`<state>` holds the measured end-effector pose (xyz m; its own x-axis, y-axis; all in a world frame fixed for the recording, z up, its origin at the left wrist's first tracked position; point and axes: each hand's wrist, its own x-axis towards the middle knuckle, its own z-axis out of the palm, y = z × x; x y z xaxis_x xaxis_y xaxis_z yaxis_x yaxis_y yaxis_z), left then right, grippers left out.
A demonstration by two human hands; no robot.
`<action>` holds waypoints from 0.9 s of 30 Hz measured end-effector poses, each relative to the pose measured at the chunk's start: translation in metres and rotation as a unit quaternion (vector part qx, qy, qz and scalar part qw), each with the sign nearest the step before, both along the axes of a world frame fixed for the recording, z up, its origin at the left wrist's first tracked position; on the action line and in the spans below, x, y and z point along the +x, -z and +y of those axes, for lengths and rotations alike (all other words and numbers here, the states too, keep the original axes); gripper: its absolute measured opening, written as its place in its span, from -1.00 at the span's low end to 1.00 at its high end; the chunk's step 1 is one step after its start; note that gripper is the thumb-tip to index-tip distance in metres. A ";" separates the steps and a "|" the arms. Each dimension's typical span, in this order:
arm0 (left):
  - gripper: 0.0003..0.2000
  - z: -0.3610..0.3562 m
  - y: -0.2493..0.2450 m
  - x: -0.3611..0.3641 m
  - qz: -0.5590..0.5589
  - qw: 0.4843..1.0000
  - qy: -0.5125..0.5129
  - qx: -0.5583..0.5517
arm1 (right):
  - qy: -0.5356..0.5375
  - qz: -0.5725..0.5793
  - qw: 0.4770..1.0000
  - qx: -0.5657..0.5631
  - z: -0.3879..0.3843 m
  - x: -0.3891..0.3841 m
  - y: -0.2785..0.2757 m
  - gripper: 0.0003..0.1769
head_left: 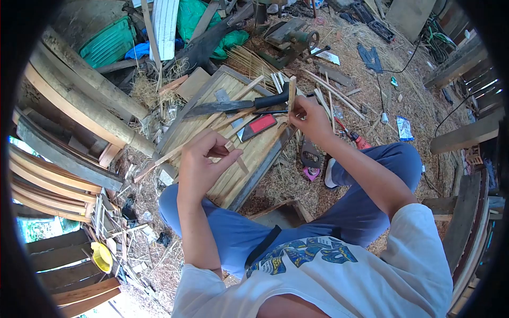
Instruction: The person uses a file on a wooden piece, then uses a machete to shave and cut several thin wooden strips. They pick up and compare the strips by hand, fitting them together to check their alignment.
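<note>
My left hand (201, 161) is closed over the near left side of a framed wooden panel (217, 193), with a short thin wooden strip (243, 165) pinched at the thumb and fingertips. On the panel's right side, my right hand (313, 121) has its fingers closed on a narrow wooden stick (291, 90) that stands nearly upright. Between and beyond the hands lies a large knife (217, 107) with a black handle, pointing left. Nearer to me rests a red and black block-like item (261, 124). Loose long strips (228, 124) lie across the panel.
A handsaw handle (309, 153) and a red tool (361, 142) lie on the shavings-strewn floor at the right. Beyond the panel stands a metal vise-like machine (297, 42). Curved wooden pieces (69, 100) crowd the left. A cable (411, 58) runs along the right.
</note>
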<state>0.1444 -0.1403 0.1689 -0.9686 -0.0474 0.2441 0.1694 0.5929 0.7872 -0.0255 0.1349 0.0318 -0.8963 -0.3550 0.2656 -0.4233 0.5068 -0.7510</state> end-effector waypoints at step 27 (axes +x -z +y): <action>-0.85 0.034 0.044 0.048 0.005 0.988 -0.143 0.060 | -0.079 -0.005 0.997 -0.024 0.017 -0.006 0.012 -0.77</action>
